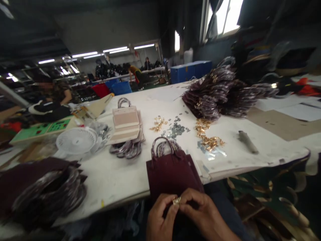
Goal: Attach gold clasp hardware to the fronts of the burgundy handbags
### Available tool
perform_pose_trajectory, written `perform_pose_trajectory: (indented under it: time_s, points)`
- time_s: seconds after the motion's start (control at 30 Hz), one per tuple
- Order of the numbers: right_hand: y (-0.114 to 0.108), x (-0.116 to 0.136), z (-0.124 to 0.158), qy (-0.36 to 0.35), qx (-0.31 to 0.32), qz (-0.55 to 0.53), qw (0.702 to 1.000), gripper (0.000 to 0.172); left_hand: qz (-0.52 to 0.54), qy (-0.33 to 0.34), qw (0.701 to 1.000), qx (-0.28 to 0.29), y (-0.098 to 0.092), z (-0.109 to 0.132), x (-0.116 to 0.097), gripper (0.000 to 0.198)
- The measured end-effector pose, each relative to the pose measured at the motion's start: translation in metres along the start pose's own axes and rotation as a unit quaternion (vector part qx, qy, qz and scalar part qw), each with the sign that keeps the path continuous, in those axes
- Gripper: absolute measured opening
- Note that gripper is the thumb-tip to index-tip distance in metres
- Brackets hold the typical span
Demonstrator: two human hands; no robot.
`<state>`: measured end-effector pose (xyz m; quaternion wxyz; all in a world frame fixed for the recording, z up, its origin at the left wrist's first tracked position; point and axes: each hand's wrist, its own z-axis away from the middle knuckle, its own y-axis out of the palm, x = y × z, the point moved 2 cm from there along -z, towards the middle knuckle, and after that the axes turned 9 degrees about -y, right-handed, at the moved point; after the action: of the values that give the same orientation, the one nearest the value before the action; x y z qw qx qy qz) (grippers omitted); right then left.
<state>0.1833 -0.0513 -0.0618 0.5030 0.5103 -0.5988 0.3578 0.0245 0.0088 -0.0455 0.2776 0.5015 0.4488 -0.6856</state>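
Note:
My left hand and my right hand meet at the bottom centre, in front of a dark maroon bag piece with looped handles. Between the fingertips of both hands is a small gold metal piece, pinched from either side. The maroon piece lies on others at the table's front edge, its lower part hidden behind my hands. Beyond it on the white table are gold fittings, a scatter of grey metal pieces and more gold fittings to the right.
Beige bag panels and a white round basket are on the left. Maroon pieces with wrapped handles lie at the near left, and a large heap at the back right. A grey cylindrical object rests at right. People work in the background.

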Motion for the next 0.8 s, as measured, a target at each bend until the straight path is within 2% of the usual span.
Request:
perform_pose_trajectory:
  time_s: [0.13,0.27,0.33,0.4,0.47,0.63,0.7,0.8]
  points:
    - [-0.004,0.01,0.003,-0.021,0.006,0.032,0.999,0.015,0.029,-0.005,1.0,0.003,0.005,0.004,0.006,0.026]
    - [-0.01,0.016,-0.001,0.074,0.01,-0.05,0.996,0.016,0.07,-0.001,0.998,-0.009,0.007,0.008,0.005,0.021]
    - [-0.012,0.016,-0.003,0.115,0.021,-0.092,0.989,0.021,0.062,0.026,0.998,-0.01,0.006,0.008,0.003,0.02]
    - [-0.014,0.015,-0.006,0.126,0.023,-0.088,0.988,0.022,0.038,0.057,0.998,-0.009,0.004,0.006,-0.001,0.019]
    - [-0.016,0.016,-0.009,0.108,0.027,-0.047,0.993,0.021,0.014,0.082,0.996,-0.005,0.001,0.005,-0.005,0.019]
    - [-0.015,0.025,-0.009,-0.024,0.062,0.103,0.992,0.018,-0.03,0.149,0.988,-0.014,-0.002,0.006,-0.017,0.019]
    - [-0.013,0.029,-0.008,-0.057,0.057,0.124,0.989,0.019,-0.037,0.174,0.984,-0.018,-0.001,0.008,-0.021,0.021]
    - [-0.012,0.032,-0.006,-0.066,0.034,0.122,0.99,0.022,-0.04,0.193,0.98,-0.026,0.001,0.01,-0.025,0.022]
